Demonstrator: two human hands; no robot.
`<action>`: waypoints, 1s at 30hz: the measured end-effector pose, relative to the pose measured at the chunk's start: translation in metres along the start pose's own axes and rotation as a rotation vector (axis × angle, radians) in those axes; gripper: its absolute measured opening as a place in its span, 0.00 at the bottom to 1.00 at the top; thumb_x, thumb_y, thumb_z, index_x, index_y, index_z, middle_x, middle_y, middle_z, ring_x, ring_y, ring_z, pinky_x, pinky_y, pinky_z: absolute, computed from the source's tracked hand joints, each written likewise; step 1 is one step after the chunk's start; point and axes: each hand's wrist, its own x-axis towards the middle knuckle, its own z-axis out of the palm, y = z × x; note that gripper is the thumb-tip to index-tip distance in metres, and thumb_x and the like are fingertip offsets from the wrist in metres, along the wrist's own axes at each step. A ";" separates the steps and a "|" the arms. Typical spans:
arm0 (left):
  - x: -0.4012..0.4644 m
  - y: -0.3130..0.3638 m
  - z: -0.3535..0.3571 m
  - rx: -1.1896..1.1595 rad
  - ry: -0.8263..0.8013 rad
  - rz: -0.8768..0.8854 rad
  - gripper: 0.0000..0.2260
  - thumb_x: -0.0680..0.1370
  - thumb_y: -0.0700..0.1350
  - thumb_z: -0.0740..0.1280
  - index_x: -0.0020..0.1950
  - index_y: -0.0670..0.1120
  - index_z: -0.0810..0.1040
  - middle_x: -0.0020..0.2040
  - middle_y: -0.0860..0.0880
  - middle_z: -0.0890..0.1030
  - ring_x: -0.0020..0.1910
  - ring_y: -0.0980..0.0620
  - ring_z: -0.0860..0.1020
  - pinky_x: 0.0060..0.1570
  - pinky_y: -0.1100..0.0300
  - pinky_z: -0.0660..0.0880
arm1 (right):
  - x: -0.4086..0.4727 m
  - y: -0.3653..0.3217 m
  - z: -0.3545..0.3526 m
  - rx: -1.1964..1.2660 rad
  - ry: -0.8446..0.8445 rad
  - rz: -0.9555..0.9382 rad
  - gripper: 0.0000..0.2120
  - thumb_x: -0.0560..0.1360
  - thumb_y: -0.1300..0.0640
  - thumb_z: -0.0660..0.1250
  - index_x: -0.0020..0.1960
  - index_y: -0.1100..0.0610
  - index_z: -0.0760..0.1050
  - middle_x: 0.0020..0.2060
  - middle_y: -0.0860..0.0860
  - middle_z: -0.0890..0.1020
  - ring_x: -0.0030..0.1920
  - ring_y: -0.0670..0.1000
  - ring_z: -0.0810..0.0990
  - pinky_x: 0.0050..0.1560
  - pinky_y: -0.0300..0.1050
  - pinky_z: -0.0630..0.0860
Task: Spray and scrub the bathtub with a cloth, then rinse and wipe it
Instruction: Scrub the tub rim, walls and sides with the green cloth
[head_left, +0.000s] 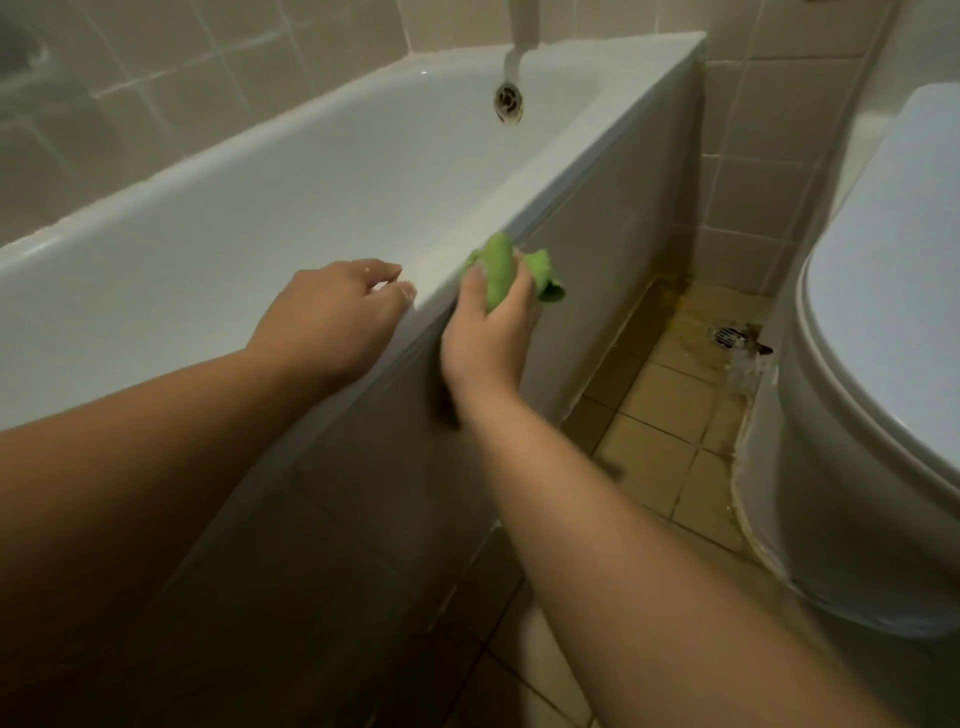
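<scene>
Head view: a white bathtub (270, 171) is seen running from the lower left to the upper right, its near rim crossing the middle of the frame. The left hand (332, 312) is laid on that near rim, fingers relaxed and lightly bent, with nothing held. Just to its right, the right hand (491, 332) is curled round a green cloth (501, 270), which is bunched against the outer edge of the rim where the tiled side panel (597, 249) begins; a loose fold of cloth is left hanging off to the right of the fingers. Whether the cloth is pressed on the rim or only beside it cannot be told.

At the far end of the tub, a round overflow fitting (508, 101) is set into the wall of the basin beneath a white spout (519, 47). To the right of the side panel, a narrow strip of tiled floor (660, 431) is left open, bounded on its other side by a white toilet (878, 364). A floor drain (727, 335) is seen in the far corner of that strip.
</scene>
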 end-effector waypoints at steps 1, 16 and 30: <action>-0.007 -0.008 -0.002 0.003 -0.027 -0.013 0.18 0.85 0.57 0.59 0.71 0.53 0.78 0.71 0.50 0.78 0.66 0.46 0.75 0.62 0.52 0.69 | 0.018 -0.007 -0.001 0.017 0.022 0.063 0.25 0.85 0.46 0.59 0.80 0.49 0.61 0.73 0.55 0.66 0.64 0.55 0.73 0.59 0.41 0.66; -0.064 -0.048 -0.023 -0.006 -0.119 -0.049 0.17 0.87 0.55 0.55 0.60 0.48 0.81 0.61 0.49 0.82 0.58 0.46 0.76 0.55 0.54 0.68 | -0.067 -0.003 0.026 0.033 0.055 -0.052 0.26 0.84 0.45 0.61 0.80 0.48 0.61 0.75 0.54 0.63 0.71 0.56 0.71 0.70 0.52 0.73; -0.005 -0.006 0.001 0.142 -0.247 0.005 0.36 0.81 0.64 0.62 0.84 0.53 0.53 0.79 0.46 0.67 0.74 0.40 0.69 0.64 0.49 0.66 | 0.017 0.040 0.002 0.017 0.106 0.016 0.25 0.85 0.44 0.60 0.80 0.47 0.63 0.75 0.53 0.66 0.70 0.55 0.72 0.63 0.41 0.67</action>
